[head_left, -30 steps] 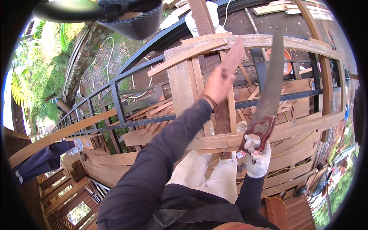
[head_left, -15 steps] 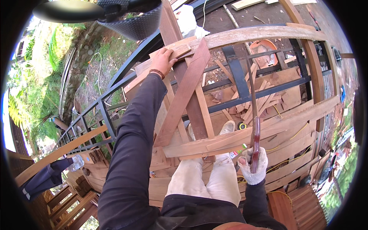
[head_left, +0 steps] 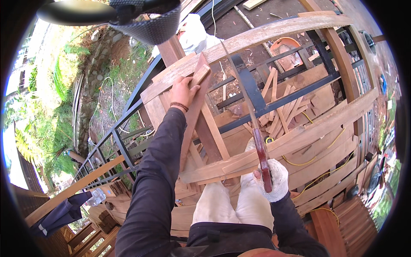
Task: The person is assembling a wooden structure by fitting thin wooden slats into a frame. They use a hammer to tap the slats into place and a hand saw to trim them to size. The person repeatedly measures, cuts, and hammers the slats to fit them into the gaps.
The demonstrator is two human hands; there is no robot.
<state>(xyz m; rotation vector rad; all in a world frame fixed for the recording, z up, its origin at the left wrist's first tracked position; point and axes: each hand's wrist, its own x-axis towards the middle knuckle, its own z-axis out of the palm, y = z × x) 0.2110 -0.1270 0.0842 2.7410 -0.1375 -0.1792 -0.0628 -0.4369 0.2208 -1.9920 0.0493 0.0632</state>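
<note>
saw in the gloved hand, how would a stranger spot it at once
Start at the pale trousers in the lower middle, then move right to the white-gloved right hand. The saw is in its grip, blade slanting up-left; its dark red handle sets it apart from the tan boards nearby.

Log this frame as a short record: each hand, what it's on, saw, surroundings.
left_hand: bare, beaded bracelet; left hand grips a short light wood strip
under_strip: reddish board
right_hand: right hand in a white glove, closed on the handle of a handsaw
saw_pose: blade pointing away from the person, seen nearly edge-on
saw_contact: cannot tell whether the blade touches wood
structure: black metal frame
beyond: wood offcuts, orange container
far_left: clear plastic bottle
</note>
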